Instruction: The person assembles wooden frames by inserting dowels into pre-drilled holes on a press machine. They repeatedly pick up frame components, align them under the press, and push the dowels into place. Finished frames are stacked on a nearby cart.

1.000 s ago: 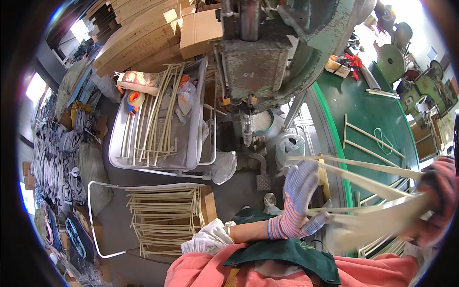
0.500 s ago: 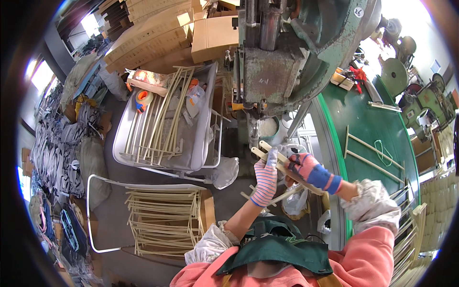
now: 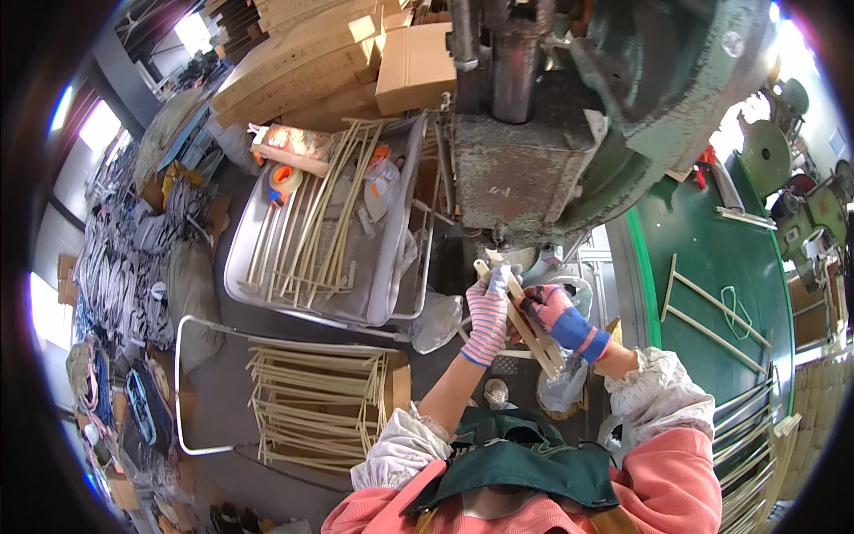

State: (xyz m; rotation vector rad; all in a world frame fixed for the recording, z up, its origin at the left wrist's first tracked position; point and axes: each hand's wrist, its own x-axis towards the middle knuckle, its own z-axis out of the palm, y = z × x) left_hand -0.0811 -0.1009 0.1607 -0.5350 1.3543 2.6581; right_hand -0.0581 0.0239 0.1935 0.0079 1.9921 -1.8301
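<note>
L hand (image 3: 487,320) grips cream slats (image 3: 537,340) from left, R hand (image 3: 562,322) from right — both closed, prob. to steady them near the press head (image 3: 509,169).

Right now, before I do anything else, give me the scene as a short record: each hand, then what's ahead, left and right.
Left hand: in a striped glove, gripping cream bars near their upper ends
Right hand: gloved, holding the same bars from the right side
Ahead: large worn green machine
Left: white tray with cream sticks and a tape roll; nearer, a stick pile
Right: green table bearing a cream frame
</note>
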